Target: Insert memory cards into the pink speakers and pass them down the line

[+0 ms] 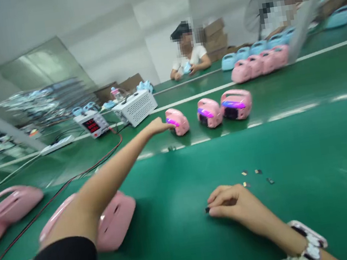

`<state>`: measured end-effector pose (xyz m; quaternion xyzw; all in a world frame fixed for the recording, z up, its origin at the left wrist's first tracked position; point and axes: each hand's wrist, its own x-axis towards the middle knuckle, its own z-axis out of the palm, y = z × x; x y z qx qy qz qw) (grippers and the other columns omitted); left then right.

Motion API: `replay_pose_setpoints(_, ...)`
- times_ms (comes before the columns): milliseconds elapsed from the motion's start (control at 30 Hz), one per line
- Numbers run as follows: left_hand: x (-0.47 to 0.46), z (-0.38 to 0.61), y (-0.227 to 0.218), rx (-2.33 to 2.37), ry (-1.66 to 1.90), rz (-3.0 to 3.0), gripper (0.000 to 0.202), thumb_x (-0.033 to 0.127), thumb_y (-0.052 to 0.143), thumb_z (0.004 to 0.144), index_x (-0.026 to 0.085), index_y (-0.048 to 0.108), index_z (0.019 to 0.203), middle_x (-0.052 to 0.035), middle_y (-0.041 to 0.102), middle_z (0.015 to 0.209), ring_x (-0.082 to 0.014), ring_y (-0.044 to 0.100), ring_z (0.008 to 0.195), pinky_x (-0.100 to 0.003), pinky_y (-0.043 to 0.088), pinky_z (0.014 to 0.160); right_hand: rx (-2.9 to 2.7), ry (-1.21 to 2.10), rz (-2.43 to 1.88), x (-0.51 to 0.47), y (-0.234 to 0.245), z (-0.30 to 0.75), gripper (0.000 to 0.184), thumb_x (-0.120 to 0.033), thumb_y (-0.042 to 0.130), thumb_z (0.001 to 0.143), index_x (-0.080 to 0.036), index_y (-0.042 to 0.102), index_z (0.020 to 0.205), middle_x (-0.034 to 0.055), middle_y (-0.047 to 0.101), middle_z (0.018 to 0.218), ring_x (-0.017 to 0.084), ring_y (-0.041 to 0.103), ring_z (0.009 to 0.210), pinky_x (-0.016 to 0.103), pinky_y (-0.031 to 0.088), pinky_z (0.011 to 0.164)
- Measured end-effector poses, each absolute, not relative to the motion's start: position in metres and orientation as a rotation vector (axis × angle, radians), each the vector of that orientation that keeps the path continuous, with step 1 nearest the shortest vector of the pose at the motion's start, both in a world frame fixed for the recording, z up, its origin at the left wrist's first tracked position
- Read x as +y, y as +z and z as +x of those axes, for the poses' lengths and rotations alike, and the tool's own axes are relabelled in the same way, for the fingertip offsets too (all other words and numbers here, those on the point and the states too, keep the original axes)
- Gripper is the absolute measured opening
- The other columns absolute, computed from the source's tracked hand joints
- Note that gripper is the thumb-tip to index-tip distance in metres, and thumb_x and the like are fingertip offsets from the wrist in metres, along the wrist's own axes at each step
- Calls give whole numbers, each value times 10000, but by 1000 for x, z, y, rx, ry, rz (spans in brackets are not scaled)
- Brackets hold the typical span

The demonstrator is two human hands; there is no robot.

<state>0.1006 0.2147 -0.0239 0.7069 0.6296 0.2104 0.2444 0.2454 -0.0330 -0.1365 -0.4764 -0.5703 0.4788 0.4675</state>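
Head view: right hand [231, 201], fingers curled, pinches a small dark chip [207, 210] on the green bench [309, 158] near its front edge. Farther out, left hand [156, 126] touches the nearest pink unit [178, 121] at the belt's near edge, grip unclear; steadying its body squarely would be prudent.

red digits on power supply [91, 125] display — too blurred, unreadable

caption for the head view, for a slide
Left hand touches a pink device on the belt; right hand pinches a small chip.
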Motion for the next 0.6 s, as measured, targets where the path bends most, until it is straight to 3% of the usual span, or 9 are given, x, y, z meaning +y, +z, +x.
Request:
replay_pose_setpoints(67,186,58,2,1868,209,1968,339,349,859,455,129,628,570,-126,642,644,-388,640,837,-435,441,834,-1498,1167,-1207,-36,-127,257,166,-432,743,665,-274,781,628,73,747,769,261,718,692,331,596,621)
replay_pose_setpoints(100,166,34,13,1947,-83,2030,370,442,818,514,151,591,480,-101,602,550,-356,642,747,-426,439,802,-1540,1154,-1239,-36,-126,261,212,-466,734,686,-267,779,627,75,750,779,257,720,704,319,599,632)
replay_pose_setpoints(167,119,-10,29,2036,-540,2077,493,571,723,600,177,521,383,-78,536,452,-291,606,601,-386,423,720,-1590,1115,-1310,-32,-130,265,297,-554,727,673,-267,772,614,75,755,795,262,724,716,306,603,636)
replay_pose_setpoints(233,74,-46,33,2040,-687,2113,526,615,665,639,187,494,386,-65,515,444,-229,536,512,-331,378,623,-1624,1078,-1365,-29,-135,265,360,-631,732,612,-274,764,585,73,757,781,285,726,707,319,608,606)
replay_pose_setpoints(433,1,-82,1,1687,70,2103,370,428,591,750,188,423,524,8,442,518,-122,389,489,-251,233,461,-1512,927,-1364,-45,-115,235,311,-597,757,607,-289,773,644,59,758,780,293,727,740,340,615,599)
replay_pose_setpoints(533,-30,-64,-15,1520,327,1706,359,456,635,746,178,483,577,21,447,510,-107,402,466,-215,233,411,-1526,940,-1241,-60,-99,199,206,-488,771,662,-284,765,633,49,760,820,257,727,765,327,614,680)
replay_pose_setpoints(600,-51,-50,-24,1402,438,1469,326,469,683,718,162,581,670,6,525,561,-118,462,485,-206,287,400,-1558,966,-1124,-66,-95,179,128,-394,768,706,-277,766,654,38,761,854,234,724,789,324,607,739)
